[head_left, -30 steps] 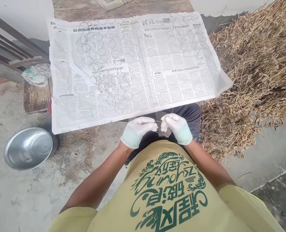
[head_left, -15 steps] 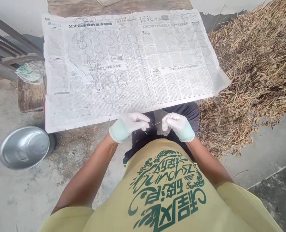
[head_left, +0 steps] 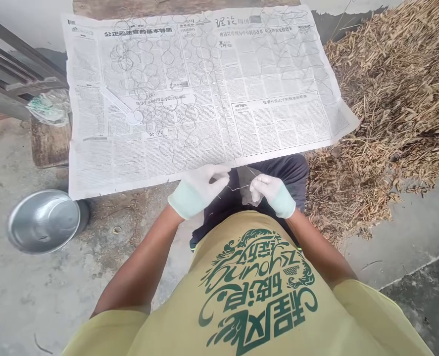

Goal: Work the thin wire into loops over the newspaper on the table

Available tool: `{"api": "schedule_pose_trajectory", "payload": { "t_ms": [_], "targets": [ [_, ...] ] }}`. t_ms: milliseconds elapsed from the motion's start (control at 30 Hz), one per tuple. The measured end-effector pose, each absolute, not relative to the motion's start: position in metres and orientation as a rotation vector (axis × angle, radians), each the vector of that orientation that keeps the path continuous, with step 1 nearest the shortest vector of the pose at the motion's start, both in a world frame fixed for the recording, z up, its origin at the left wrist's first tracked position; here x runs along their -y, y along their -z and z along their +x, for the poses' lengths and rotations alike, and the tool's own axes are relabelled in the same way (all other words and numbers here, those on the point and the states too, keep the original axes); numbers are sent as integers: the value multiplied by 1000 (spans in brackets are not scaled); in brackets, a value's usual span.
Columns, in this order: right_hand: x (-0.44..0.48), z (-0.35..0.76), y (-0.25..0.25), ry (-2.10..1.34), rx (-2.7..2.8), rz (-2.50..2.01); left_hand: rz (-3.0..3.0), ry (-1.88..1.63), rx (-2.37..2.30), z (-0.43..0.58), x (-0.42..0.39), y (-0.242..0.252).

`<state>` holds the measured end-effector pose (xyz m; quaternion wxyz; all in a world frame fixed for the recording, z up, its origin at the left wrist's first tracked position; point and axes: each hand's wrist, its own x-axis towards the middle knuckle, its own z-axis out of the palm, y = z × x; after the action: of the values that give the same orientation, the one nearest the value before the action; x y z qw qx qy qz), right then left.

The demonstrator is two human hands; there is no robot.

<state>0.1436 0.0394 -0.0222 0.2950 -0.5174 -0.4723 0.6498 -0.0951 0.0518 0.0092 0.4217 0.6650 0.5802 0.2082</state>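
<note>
A thin bent wire (head_left: 238, 189) spans the gap between my two white-gloved hands, over my lap. My left hand (head_left: 204, 185) has the wire at its thumb, its forefinger stretched out a little apart from the thumb; the fingers underneath are hidden. My right hand (head_left: 267, 190) pinches the wire between thumb and fingers. From there a length of wire runs up towards the newspaper's front edge. Many thin wire loops (head_left: 178, 143) lie on the newspaper (head_left: 274, 128) in front of me, and more bent wire pieces spread over its right part.
A white flat long-handled piece with a round end (head_left: 133, 117) lies on the newspaper's left half. A metal pot (head_left: 44, 222) stands on the floor at left, near a wooden stool (head_left: 50, 146) with a plastic bag (head_left: 50, 108). Dry straw (head_left: 397, 99) is heaped at right.
My left hand has moved slightly up, and its forefinger has lifted away from the thumb. My right hand stays nearly in place. The wire between them hangs flatter.
</note>
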Motion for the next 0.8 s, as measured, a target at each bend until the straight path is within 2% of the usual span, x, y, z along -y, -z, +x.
{"api": "schedule_pose_trajectory", "payload": {
  "t_ms": [100, 233, 500, 800],
  "targets": [
    [-35, 136, 22, -1788, 1210, -1348, 2149, -474, -1448, -76, -46, -13],
    [-31, 127, 25, -1837, 1176, -1332, 2543, -235, -1194, -64, -40, -6],
    [-40, 132, 24, -1750, 1264, -1506, 2787, -80, -1000, -76, -37, 6],
    [-35, 129, 25, -1552, 1520, -1495, 2804, -167, -982, -74, -37, 15]
  ]
}}
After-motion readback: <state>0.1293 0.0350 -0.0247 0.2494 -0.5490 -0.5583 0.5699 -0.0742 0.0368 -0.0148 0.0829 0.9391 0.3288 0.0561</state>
